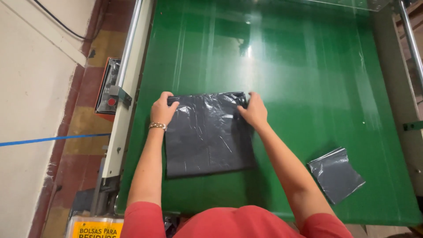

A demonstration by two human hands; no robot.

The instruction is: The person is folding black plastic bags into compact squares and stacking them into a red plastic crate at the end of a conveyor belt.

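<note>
Two hands on it: left hand [162, 109] and right hand [253, 110], fingers clamped on the dark bag's [207, 134] 12 o'clock edge. I'd say folding's barely started; a folded bag [335, 174] sits at 4 o'clock on the bench [308, 66].

The table [304, 75] is glossy deep green with pale streaks of glare. The plastic bag [207, 134] is dark charcoal grey, plain, with whitish creases; the smaller folded bag [335, 174] is the same grey. The sleeves [145, 218] are coral red. The bracelet [157, 126] is silvery. The control box [107, 88] is orange-edged with a red button. The floor [31, 101] is cream, crossed by a blue line [53, 139]
</note>
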